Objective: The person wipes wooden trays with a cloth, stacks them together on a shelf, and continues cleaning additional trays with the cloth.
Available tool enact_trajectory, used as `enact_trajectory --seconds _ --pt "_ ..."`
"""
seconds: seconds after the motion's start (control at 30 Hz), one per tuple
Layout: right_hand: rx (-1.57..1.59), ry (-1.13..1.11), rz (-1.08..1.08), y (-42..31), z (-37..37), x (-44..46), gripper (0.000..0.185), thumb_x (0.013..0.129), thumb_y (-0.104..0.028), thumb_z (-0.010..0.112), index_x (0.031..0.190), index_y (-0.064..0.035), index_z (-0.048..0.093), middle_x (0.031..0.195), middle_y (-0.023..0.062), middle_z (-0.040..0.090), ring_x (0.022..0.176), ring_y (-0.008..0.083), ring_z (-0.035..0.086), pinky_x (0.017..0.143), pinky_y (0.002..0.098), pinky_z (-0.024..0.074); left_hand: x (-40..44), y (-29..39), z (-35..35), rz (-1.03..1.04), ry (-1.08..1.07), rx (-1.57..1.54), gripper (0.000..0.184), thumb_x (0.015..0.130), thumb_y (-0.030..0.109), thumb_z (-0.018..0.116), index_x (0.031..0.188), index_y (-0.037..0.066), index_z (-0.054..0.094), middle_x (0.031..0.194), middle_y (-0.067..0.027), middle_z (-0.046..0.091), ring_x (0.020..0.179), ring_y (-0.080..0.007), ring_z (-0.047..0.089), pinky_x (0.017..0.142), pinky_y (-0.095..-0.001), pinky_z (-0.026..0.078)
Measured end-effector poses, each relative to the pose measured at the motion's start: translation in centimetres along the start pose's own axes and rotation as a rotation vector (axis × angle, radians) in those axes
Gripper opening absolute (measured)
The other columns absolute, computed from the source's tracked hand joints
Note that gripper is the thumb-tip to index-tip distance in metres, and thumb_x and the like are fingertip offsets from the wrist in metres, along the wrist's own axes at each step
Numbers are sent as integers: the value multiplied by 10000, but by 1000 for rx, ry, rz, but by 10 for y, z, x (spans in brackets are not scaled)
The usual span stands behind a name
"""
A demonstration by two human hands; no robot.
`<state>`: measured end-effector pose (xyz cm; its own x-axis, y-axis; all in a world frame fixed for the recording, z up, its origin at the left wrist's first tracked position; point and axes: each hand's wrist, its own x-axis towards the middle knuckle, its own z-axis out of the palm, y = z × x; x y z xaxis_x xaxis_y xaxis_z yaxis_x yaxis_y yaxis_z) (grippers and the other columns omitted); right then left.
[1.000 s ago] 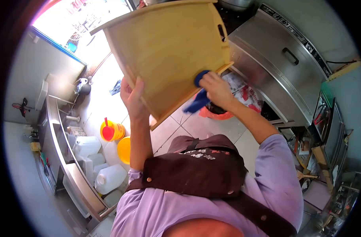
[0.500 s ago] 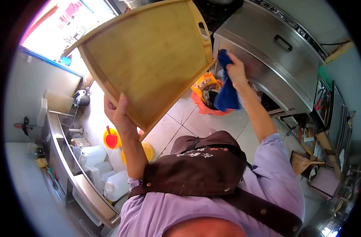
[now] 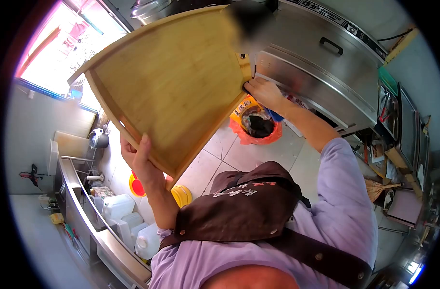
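Observation:
A wooden tray (image 3: 167, 82) with a raised rim is held up in the air, its inner face tilted toward me. My left hand (image 3: 142, 156) is closed around its near left side, the thumb lying over the rim. At the right end of the tray, my right hand (image 3: 267, 94) presses against the corner of the rim. A blue cloth (image 3: 276, 116) is bunched in that hand, mostly hidden beneath it, with one piece hanging below the wrist. A dark blurred patch covers the tray's upper right corner.
Below the tray stands a red-lined bin (image 3: 255, 138) with packaging in it. A steel gas fryer (image 3: 321, 62) is at the right. Yellow buckets (image 3: 181, 195) and white plastic jugs (image 3: 119, 206) stand on the left. A broom (image 3: 375, 189) lies at the right.
My right hand has brought the blue cloth left and down onto the tray's right rim; before, the cloth hung loose beside it. The tray has shifted slightly left in view.

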<state>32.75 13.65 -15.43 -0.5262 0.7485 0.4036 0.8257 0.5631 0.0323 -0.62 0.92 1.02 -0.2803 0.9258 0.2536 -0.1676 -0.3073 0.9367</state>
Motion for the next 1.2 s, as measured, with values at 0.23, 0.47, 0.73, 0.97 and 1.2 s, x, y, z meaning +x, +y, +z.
enact_trajectory --seconds 0.23,0.47,0.73,0.97,1.2 --pt "-81 -285 14 38 27 -19 180 746 -241 669 814 -74 663 831 105 672 799 293 666 677 400 527 -4 -6 -20 18 1 56 522 777 154 692 1230 -7 487 1103 -109 605 971 -211 621 903 -333 484" --pt "1396 -170 1075 65 30 -74 315 904 -333 653 1016 -39 670 860 10 647 728 84 574 630 255 470 -6 2 -43 118 99 -27 474 794 147 654 1213 10 481 1096 -104 591 997 -222 612 910 -343 487" --pt "1799 204 1084 26 11 -33 273 938 -270 601 1090 -44 621 896 74 672 812 193 662 739 322 534 0 -6 -36 90 19 -76 493 802 125 636 1244 2 456 1118 -111 586 1012 -230 614 901 -347 508" --pt "576 604 651 -14 -31 2 211 907 -201 576 1051 -62 643 987 188 647 883 360 638 754 412 504 -2 -7 -29 21 -18 -58 502 769 183 657 1204 8 480 1064 -107 600 1004 -218 617 910 -338 499" --pt "-49 116 84 -18 -35 -21 315 739 -128 635 1052 -140 607 882 48 579 777 237 641 616 343 524 -9 7 -18 35 38 -26 535 740 175 680 1206 4 482 1060 -117 601 987 -221 617 906 -341 488"
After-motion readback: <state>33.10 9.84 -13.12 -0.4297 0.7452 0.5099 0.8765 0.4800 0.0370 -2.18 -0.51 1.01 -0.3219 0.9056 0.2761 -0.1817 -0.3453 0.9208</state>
